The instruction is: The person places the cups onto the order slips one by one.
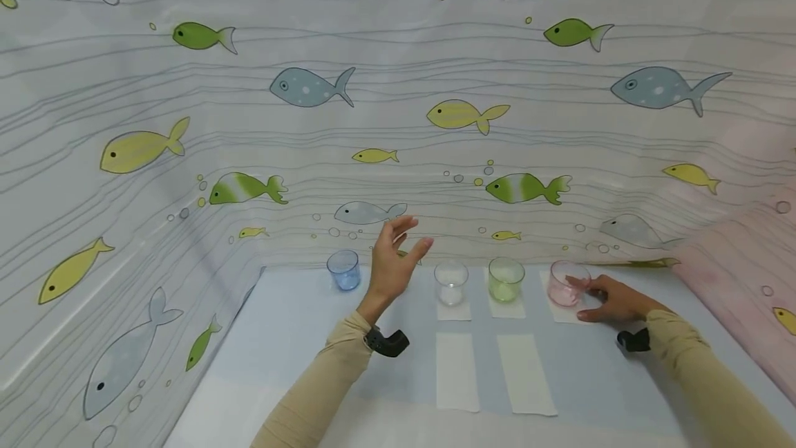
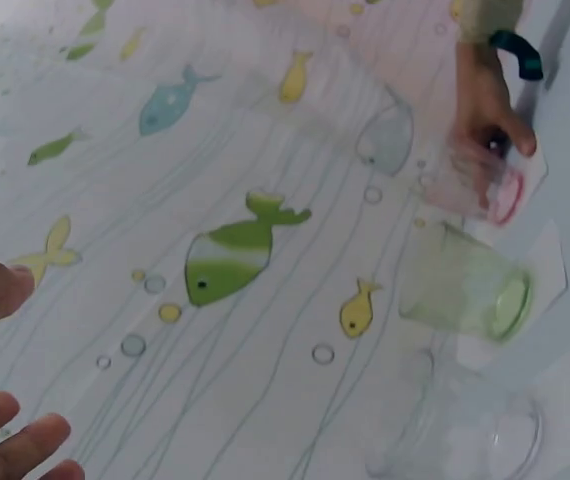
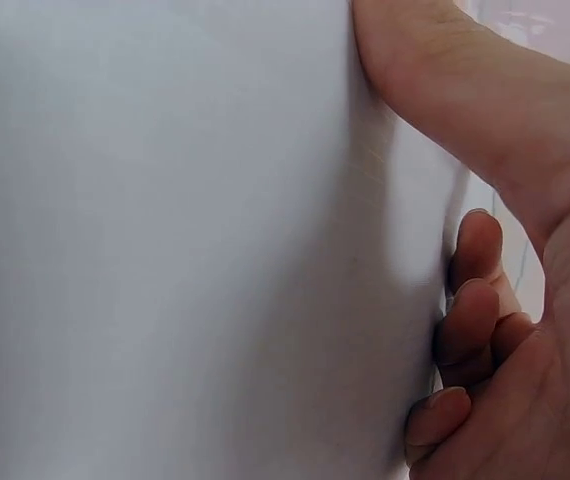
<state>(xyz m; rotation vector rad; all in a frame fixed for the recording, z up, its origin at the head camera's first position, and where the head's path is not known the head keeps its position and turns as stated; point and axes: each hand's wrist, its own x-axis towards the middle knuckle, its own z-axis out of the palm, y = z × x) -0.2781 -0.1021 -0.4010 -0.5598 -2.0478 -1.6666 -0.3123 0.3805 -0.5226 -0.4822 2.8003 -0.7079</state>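
My left hand is raised between the blue glass and the clear glass, fingers loosely bent and holding nothing. Its fingertips show at the left wrist view's edge. My right hand is at the right side of the pink glass. One finger shows through the pink wall, while the thumb stands apart from the glass near the base. Between the clear and pink glasses stands a green glass. The right wrist view shows my thumb and curled fingertips against a white surface; no glass is recognisable there.
White paper strips lie under the clear, green and pink glasses. Two longer strips, a left one and a right one, lie nearer on the pale blue table. A fish-patterned sheet rises behind and at both sides.
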